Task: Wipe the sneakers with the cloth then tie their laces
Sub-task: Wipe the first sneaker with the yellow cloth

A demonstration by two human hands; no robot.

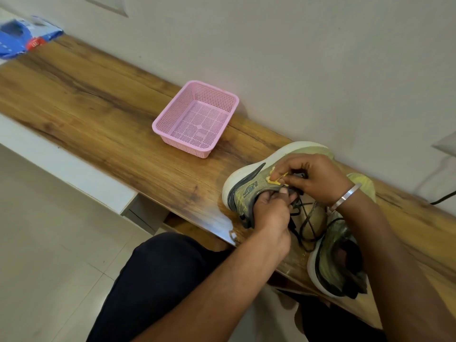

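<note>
Soft, even indoor light, glare on the desk (223, 224) edge, wide-angle bending at the borders, blurred blue packet (23, 37) far left.

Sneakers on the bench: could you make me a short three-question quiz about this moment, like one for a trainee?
1. True or false: the pink basket holds a cloth.
2. Which sneaker are both hands working on? A) the left sneaker B) the right sneaker
3. Fill in: the left hand and right hand are handling the dark ____.

Key: 1 false, it looks empty; 2 A; 3 laces.
</note>
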